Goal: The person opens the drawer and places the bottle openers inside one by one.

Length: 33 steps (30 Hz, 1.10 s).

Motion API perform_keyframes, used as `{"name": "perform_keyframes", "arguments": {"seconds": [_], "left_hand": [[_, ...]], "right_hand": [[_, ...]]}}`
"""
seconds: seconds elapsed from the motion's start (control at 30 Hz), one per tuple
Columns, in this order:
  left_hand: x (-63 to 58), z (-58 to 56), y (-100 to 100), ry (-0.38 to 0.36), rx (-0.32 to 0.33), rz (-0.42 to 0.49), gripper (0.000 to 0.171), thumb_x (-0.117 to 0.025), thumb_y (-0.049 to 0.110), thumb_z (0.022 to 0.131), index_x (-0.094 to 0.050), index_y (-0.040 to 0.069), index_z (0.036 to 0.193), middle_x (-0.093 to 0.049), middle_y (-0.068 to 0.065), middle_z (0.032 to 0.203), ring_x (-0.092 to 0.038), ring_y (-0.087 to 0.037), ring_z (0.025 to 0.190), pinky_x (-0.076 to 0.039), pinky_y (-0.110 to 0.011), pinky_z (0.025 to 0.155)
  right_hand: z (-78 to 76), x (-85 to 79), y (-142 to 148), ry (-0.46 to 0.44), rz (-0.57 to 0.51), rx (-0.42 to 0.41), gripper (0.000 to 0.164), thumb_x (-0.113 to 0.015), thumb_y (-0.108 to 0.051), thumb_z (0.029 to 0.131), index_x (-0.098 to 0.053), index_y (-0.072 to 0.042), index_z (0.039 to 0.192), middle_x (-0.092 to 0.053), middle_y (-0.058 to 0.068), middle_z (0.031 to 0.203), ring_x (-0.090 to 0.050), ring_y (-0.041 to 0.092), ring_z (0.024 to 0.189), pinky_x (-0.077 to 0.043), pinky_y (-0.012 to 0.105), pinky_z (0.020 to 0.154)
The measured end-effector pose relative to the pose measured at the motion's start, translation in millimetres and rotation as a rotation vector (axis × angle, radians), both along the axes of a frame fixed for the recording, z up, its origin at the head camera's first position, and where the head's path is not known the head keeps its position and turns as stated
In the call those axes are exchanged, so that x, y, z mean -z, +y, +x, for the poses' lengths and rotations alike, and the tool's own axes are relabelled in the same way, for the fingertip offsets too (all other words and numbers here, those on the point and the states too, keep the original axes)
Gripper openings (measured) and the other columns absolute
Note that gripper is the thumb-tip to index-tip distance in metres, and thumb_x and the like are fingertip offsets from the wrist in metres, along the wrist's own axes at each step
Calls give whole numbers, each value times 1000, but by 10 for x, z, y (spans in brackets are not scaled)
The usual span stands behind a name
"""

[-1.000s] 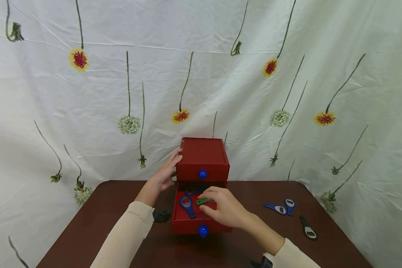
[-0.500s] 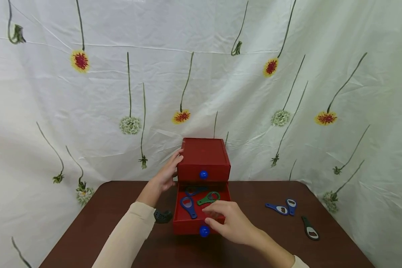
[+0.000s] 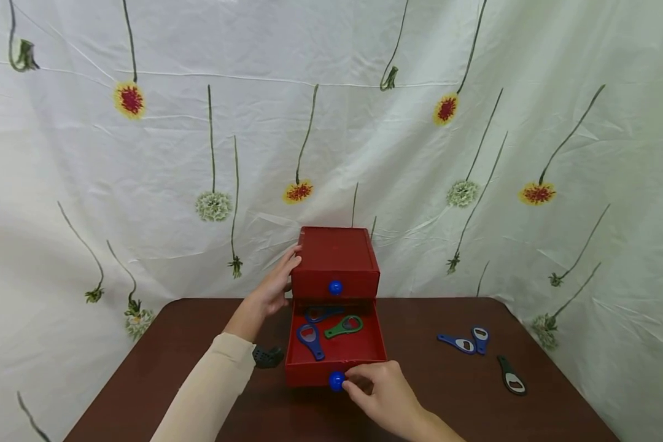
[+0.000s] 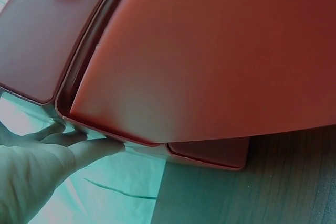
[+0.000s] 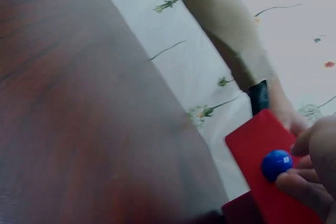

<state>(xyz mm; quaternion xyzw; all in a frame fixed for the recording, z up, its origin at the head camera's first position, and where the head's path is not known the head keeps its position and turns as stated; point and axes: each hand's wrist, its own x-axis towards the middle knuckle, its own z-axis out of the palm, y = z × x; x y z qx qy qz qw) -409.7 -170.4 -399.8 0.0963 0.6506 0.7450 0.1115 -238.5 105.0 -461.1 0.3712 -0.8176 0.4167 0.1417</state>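
Observation:
A small red two-drawer box [image 3: 336, 248] stands at the table's back, its lower drawer [image 3: 359, 350] pulled out. In that drawer lie a green bottle opener [image 3: 344, 326] and two blue bottle openers, one in front [image 3: 310, 341] and one behind [image 3: 323, 314]. My left hand [image 3: 272, 287] rests its extended fingers [image 4: 100, 149] along the box's left side. My right hand [image 3: 383, 393] is at the lower drawer's front, with thumb and index fingertips right at the right edge of its blue knob [image 3: 336, 381]. The knob's face shows mostly uncovered in the right wrist view [image 5: 275, 165].
Two blue bottle openers [image 3: 456, 344] [image 3: 480, 339] and a black one [image 3: 511, 376] lie on the dark brown table [image 3: 420, 368] to the right. The upper drawer [image 3: 359, 285] is closed. A flower-printed white cloth [image 3: 254, 153] hangs behind the table.
My right hand has let go of the green bottle opener, which now lies in the drawer, and has moved down to the lower knob. The left hand stays at the box's side.

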Motion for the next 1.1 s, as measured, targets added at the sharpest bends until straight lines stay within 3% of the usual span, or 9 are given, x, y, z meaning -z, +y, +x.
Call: {"name": "perform_keyframes", "arguments": {"seconds": [0.27,0.5,0.6,0.8,1.1], "left_hand": [[-1,4,-18,9,6,4,58,-40,48,111,-19,39,164,-14,-8,170,-18,-48,150,-23,-79,101],[3,8,-16,9,9,12,58,-41,47,111,-19,38,164,-11,-7,170,-14,-49,151,-17,-82,103],[10,8,-13,8,2,9,58,-41,47,111,-19,39,164,-12,-7,170,-14,-48,151,-18,-81,102],[16,5,-13,2,-4,12,56,-41,47,111,-21,41,163,-22,-8,166,-24,-44,148,-31,-73,99],[23,-13,-8,-3,5,18,56,-42,47,111,-21,41,163,-23,-8,166,-25,-45,148,-33,-72,99]], "right_hand": [[34,168,-64,-87,75,114,19,-83,-26,91,-78,-7,92,-72,-11,81,-63,-6,68,-53,17,60],[27,280,-142,-62,74,165,28,-84,-37,89,-78,-9,88,-67,-16,76,-59,-10,63,-51,15,58],[38,272,-158,-45,56,183,28,-84,-35,89,-77,-8,88,-66,-15,77,-58,-9,63,-51,15,58],[33,226,-162,-7,41,181,26,-83,-34,90,-77,-9,87,-67,-13,77,-59,-9,64,-51,14,58],[-14,171,-156,7,34,188,24,-83,-31,91,-78,-9,84,-69,-12,76,-58,-10,62,-50,14,57]]}}
